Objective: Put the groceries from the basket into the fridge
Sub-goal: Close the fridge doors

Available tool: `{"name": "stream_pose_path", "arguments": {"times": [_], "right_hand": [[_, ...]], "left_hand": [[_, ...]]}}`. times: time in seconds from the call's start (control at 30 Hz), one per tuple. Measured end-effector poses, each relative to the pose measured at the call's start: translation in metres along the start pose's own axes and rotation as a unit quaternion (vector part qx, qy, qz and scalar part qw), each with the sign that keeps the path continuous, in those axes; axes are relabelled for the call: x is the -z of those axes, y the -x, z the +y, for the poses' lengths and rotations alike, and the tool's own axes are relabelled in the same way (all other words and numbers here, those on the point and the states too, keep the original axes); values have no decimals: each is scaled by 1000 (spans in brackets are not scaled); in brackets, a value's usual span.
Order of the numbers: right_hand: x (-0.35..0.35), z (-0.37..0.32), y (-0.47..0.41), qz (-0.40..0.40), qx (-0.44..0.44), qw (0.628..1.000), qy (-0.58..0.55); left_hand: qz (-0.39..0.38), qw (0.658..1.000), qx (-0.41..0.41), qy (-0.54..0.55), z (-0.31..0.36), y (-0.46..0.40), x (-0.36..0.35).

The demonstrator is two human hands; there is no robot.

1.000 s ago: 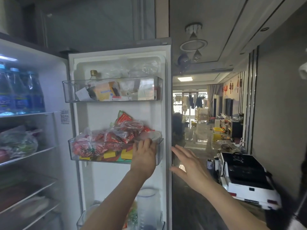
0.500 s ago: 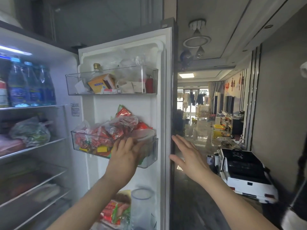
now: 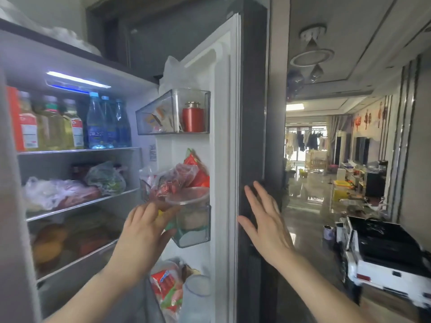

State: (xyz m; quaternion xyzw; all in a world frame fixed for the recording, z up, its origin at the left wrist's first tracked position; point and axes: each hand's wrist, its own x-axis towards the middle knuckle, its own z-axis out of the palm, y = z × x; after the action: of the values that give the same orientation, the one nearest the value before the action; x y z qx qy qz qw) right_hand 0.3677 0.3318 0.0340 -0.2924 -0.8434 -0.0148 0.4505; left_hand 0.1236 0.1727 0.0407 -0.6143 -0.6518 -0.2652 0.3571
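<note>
My left hand [image 3: 142, 231] is up against the middle door bin [image 3: 196, 234] of the open fridge door [image 3: 224, 159], fingers extended and lying against the bin's clear front wall, gripping nothing. In that bin sits a clear plastic tub with a lid [image 3: 190, 206], standing upright at the outer end, just beside bagged red snack packets [image 3: 177, 178] that fill the rest of the bin. My right hand [image 3: 265, 224] is spread flat, fingers straight, pressing on the dark outer edge of the door. The top door bin [image 3: 172, 113] holds a red canister [image 3: 193, 120] and some packets. Inside the fridge, the upper shelf [image 3: 79, 150] carries blue water bottles [image 3: 105, 124] and yellowish bottles [image 3: 70, 127]; the shelf below has tied plastic bags [image 3: 70, 190]. A white toy car [image 3: 382, 259] stands on the floor to my right.
</note>
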Motion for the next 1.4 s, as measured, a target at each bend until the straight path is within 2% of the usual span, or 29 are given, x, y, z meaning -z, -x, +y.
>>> {"name": "stream_pose_path", "arguments": {"times": [0.27, 0.5, 0.8, 0.97, 1.1, 1.27, 1.4], "right_hand": [[-19, -78, 9, 12, 54, 998, 22], [-47, -124, 7, 48, 130, 988, 66], [-84, -171, -4, 66, 182, 974, 120], [-102, -183, -12, 96, 216, 966, 107], [-115, -182, -24, 108, 263, 958, 32], [-130, -175, -47, 125, 325, 936, -50], [-141, -169, -70, 134, 296, 935, -142]], "left_hand": [[-45, 997, 56, 30, -60, 44, 26], [-85, 976, 172, 107, -104, 64, 39], [-114, 970, 214, -1, -152, 70, 56], [-24, 983, 179, -25, -139, 82, 58], [25, 995, 72, -62, -113, 91, 68], [40, 983, 4, -178, -92, 77, 79], [18, 967, -52, -248, -74, 60, 76]]}}
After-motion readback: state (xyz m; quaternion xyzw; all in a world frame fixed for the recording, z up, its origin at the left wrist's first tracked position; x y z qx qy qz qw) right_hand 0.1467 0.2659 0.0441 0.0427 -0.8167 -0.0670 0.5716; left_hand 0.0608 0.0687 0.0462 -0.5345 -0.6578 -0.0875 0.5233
